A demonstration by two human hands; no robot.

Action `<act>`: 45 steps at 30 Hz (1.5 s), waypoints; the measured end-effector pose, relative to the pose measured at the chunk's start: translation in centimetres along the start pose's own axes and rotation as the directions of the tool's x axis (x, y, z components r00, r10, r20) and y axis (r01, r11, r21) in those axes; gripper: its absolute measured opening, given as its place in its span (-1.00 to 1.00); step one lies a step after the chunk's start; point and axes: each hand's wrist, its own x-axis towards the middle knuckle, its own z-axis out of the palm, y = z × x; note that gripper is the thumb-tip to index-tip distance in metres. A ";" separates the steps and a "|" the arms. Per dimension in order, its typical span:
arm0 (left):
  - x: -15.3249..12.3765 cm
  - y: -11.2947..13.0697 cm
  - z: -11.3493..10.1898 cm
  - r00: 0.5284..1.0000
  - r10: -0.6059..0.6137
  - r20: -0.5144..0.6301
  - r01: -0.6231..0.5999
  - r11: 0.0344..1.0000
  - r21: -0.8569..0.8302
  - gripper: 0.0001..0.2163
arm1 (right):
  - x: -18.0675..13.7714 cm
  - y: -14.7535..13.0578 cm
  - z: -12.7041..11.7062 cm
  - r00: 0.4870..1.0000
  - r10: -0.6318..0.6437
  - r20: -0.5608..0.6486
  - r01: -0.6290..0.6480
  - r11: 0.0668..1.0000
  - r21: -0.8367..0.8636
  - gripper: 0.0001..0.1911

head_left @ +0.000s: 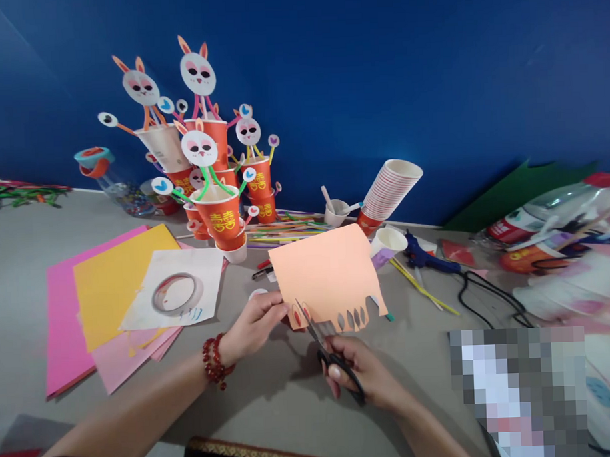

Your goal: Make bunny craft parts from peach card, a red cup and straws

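Just above the near edge of the grey table (271, 396), a sheet of peach paper (326, 274) is held up at a slant, its lower edge already notched with a row of small leaf-shaped holes. The left hand (253, 323) pinches the sheet's lower left corner, beside two small ear shapes drawn in orange. The right hand (363, 373) is curled through the handles of black scissors (332, 351), whose blades point up into the paper's lower edge beside those ears. By my reading the cutting of the ear shapes is under way, and the next snip calls for a slow turn of the sheet by the left hand so the blades can follow the curved outline without nicking the pieces.

Further left lie flat sheets of pink paper (63, 330) and yellow paper (111, 282), with a white sheet (180, 293) on top bearing a roll of clear tape (176, 291). Behind stands a cluster of orange cups topped with rabbit faces (218, 191) on coloured stems, then a leaning stack of paper cups (388, 189). A blue glue gun (426, 257) with its black cord lies to the right, near plastic packets. A deep blue wall (430, 84) closes the scene.
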 end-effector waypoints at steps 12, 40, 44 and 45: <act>0.0 0.2 0.0 1.000 -0.002 0.018 0.003 1.000 -0.013 -0.71 | -0.1 0.1 0.0 1.000 -0.020 0.004 0.020 1.000 -0.003 -0.33; 0.2 0.8 -0.1 0.999 0.030 0.040 -0.031 0.999 0.010 -0.67 | 0.0 0.4 0.0 0.999 -0.051 -0.010 0.050 0.996 -0.067 -0.35; 0.2 0.7 -0.1 0.999 0.025 0.029 -0.026 0.999 0.027 -0.67 | 0.0 0.3 0.0 0.998 -0.061 -0.013 0.059 0.994 -0.092 -0.36; 0.2 0.7 -0.1 0.999 0.026 0.031 -0.027 0.999 0.029 -0.68 | 0.1 0.4 0.0 0.998 -0.065 -0.012 0.063 0.993 -0.095 -0.36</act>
